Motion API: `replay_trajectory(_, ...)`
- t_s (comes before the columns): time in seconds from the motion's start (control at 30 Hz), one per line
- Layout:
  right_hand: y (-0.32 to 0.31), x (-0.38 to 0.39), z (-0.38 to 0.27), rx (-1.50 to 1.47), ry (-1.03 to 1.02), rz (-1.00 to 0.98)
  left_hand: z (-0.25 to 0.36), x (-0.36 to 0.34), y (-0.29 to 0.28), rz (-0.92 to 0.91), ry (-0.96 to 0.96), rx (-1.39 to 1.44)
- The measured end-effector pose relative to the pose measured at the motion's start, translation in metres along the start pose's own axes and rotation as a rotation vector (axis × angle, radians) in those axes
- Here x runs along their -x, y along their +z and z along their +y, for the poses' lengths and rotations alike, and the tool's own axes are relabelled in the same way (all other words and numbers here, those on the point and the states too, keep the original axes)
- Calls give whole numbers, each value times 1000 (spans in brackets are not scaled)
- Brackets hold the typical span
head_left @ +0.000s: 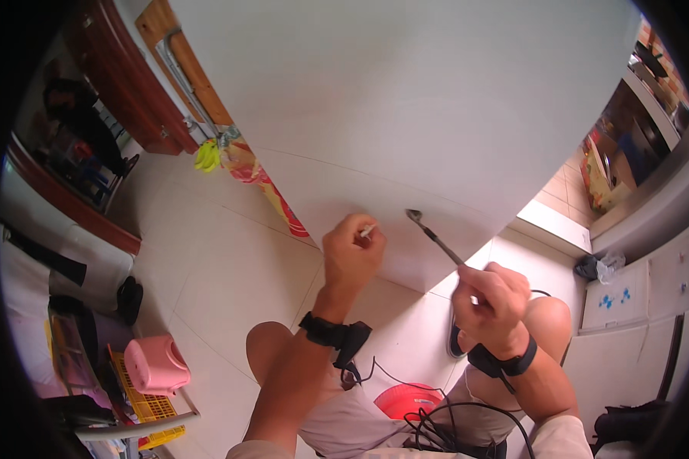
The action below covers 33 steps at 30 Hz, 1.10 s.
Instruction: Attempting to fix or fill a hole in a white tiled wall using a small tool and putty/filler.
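A large white panel [436, 99] stands in front of me. Close to its lower part, my left hand [352, 249] is closed, pinching a small white piece [367, 230] whose kind I cannot make out. My right hand [491, 302] grips the handle end of a slim, long-handled tool [441, 245]. The tool slants up and leftward, and its small dark angled head lies against or just in front of the panel; contact is unclear. Dark straps circle both wrists.
A red basin [409, 400] sits on the floor between my legs, with black cables [452, 428] looping over my lap. At left are a pink container [157, 365] and a yellow crate [139, 402]. White cabinets [628, 306] stand on the right; a person [88, 122] is far left.
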State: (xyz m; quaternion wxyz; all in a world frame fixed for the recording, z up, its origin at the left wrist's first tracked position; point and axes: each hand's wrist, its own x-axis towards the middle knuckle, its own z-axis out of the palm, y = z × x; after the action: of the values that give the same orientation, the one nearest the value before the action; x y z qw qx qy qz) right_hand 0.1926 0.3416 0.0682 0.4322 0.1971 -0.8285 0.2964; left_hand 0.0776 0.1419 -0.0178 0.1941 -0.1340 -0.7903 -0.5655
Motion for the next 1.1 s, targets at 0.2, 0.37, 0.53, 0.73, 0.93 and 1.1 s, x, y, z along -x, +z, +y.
replay_trajectory(0.2, 6, 2, -14, -3, 43, 3, 16, -6, -17, 112, 73, 80)
replay_trajectory(0.37, 1, 1, -9, -33, 56, 74, 23, -3, -13, 88, 82, 160)
replay_trajectory(0.53, 3, -5, -8, -36, 58, 54, 20, -4, -8, 141, 182, 77)
replay_trajectory(0.73, 27, -1, 2, -79, 220, 26, 22, -14, -8, 197, 115, 172)
replay_trajectory(0.93, -9, -16, -15, -41, 192, 162, 18, -16, -7, 161, 336, 99)
replay_trajectory(1.1, -2, -12, -10, -16, 97, 104, 19, -18, 6, 135, 315, 142)
